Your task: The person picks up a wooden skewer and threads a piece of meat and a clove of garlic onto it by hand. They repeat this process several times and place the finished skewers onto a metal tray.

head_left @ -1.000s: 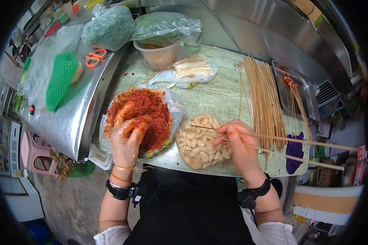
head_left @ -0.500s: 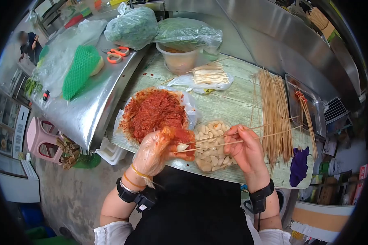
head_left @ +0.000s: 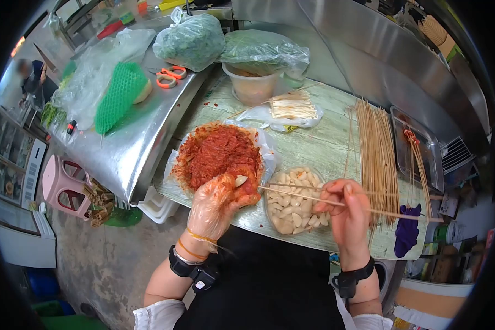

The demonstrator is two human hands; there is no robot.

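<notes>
My left hand (head_left: 213, 204), in a clear plastic glove smeared red, pinches a piece of red marinated meat (head_left: 248, 191) with a white garlic clove (head_left: 240, 180) at the thumb tip. Bare fingers of my right hand (head_left: 346, 212) grip two thin bamboo skewers (head_left: 300, 195), their left ends pointing at the meat and close to its edge. Behind my left hand a heap of the same red meat (head_left: 217, 148) lies on white plastic. A clear tub of peeled garlic cloves (head_left: 291, 209) stands between my hands, under the skewers.
Loose skewers (head_left: 377, 159) lie in a long bundle on the right, beside a metal tray (head_left: 404, 126) and a purple cloth (head_left: 407, 234). Enoki mushrooms (head_left: 294, 104) and a plastic bucket (head_left: 252, 88) are at the back. Orange-handled scissors (head_left: 170, 76) rest on the steel counter (head_left: 148, 118).
The skewer ends have drawn back to the right, off the meat. The clove has shifted from the meat's lower edge up beside my left thumb. The whole view has shifted slightly.
</notes>
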